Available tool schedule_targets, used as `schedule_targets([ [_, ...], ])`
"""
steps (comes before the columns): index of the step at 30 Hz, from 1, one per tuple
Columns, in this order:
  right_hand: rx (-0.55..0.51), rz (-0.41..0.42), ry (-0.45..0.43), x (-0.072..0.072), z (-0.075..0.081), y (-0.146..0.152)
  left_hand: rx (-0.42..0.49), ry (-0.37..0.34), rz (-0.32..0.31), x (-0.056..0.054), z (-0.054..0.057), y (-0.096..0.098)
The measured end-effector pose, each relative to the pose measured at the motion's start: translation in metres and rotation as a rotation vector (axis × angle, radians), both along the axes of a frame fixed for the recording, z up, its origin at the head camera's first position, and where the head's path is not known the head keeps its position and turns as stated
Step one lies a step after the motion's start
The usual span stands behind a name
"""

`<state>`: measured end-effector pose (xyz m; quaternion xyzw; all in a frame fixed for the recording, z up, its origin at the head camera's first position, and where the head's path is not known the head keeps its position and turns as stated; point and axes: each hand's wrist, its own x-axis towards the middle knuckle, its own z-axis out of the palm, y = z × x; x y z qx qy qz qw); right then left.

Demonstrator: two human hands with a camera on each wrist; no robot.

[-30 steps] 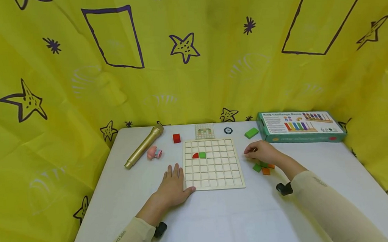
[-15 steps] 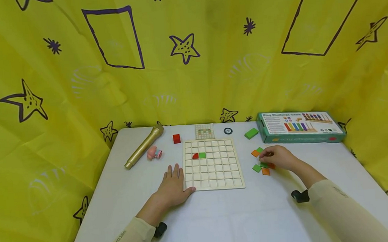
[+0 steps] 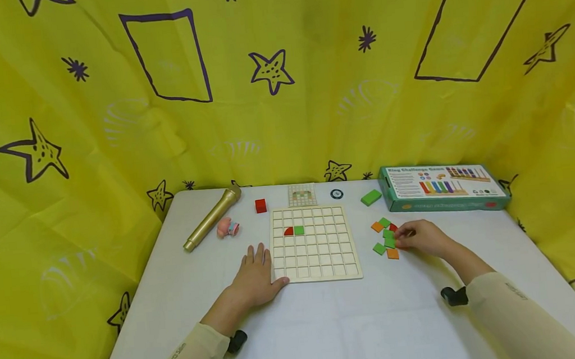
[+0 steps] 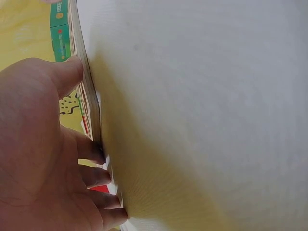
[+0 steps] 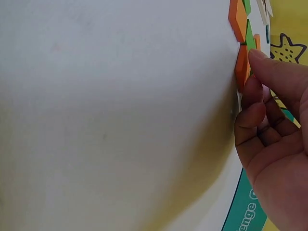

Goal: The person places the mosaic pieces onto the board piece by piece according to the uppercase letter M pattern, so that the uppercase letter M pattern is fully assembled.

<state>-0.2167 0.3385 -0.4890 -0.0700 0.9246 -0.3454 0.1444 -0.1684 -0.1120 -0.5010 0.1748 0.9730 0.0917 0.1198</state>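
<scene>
Fingers (image 3: 258, 255) of left hand (image 3: 255, 279) spread, touching board (image 3: 319, 258), right fingers (image 5: 251, 115) curled at tiles (image 3: 392, 254), grip unclear

The board (image 3: 333, 249), pale and gridded into square cells, lies flat. Toward its ten o'clock a red quarter-round (image 3: 289, 232) sits in one cell, with a green square (image 3: 299, 230) in the next cell at its three o'clock. Off the board's three o'clock edge, loose tiles (image 3: 389, 243) (green, orange and a partly hidden red) lie bunched
</scene>
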Motion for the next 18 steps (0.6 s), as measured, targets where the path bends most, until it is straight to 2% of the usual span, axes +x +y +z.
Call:
schedule_targets([
  [12,0.012,-0.008,-0.044,0.0032,-0.0019,0.0066,0.008,-0.003,0.004,-0.0008,-0.0028,-0.0011],
  [18,0.022,0.002,-0.038,0.0022,-0.0017,0.0052,0.0,0.006,0.002,-0.0012,-0.0027,-0.0009],
])
